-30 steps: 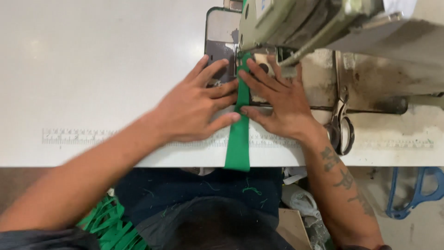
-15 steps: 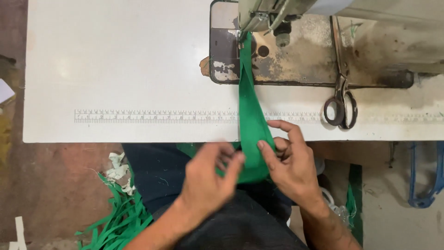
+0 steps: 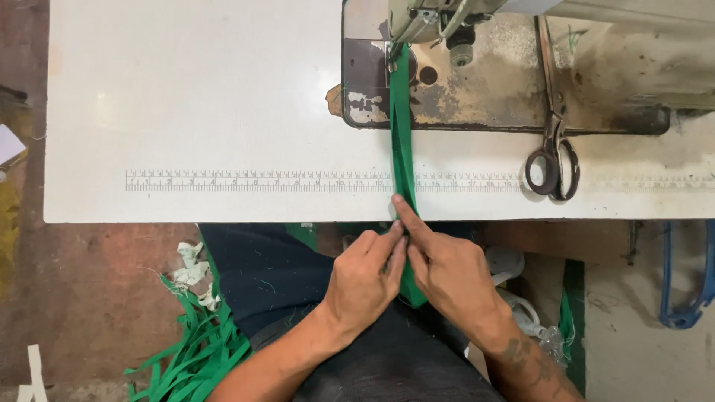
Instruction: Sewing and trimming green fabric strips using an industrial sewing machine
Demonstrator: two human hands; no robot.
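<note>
Both hands shifted up: left hand (image 3: 365, 279), right hand (image 3: 447, 272) pinching green strip (image 3: 403, 160).

Left of the hands, wide bare table (image 3: 208, 97) is found; ahead the sewing machine (image 3: 447, 18) blocks, and scissors (image 3: 553, 152) are lying ahead-right.

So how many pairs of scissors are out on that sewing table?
1. The scissors lie on the white table to the right of the green strip, blades pointing up onto the machine's worn plate. Others could be hidden beyond the frame.
</note>
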